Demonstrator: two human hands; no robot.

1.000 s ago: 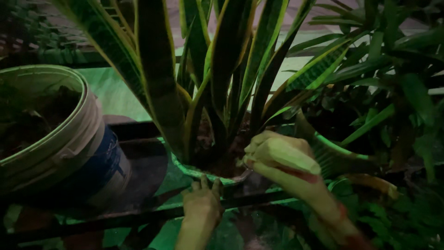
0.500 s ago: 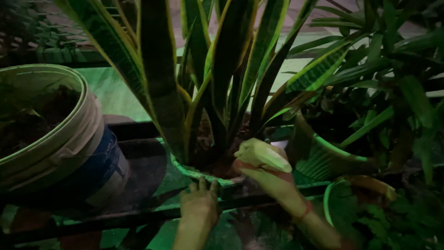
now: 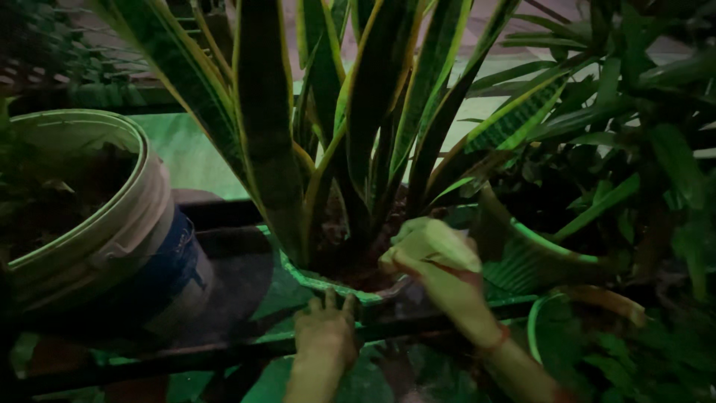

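Observation:
A snake plant (image 3: 358, 112) with tall yellow-edged leaves grows in a green pot (image 3: 321, 282) at the centre. My left hand (image 3: 325, 336) rests against the pot's front rim, fingers spread and pointing up, just above a dark metal bar (image 3: 186, 358). My right hand (image 3: 431, 256) is curled into a fist over the pot's right rim, next to the dark soil at the base of the leaves. Whether anything is inside the fist is hidden. A thin red band circles my right wrist.
A pale bucket (image 3: 97, 224) with a blue band, holding dark soil, stands at the left. A second green pot (image 3: 552, 250) with leafy plants crowds the right side. Dense foliage (image 3: 641, 134) fills the upper right. A pale floor shows behind.
My right fist has drawn back towards the pot's rim, a little to the left of where it was. My left hand has stayed on the pot's front.

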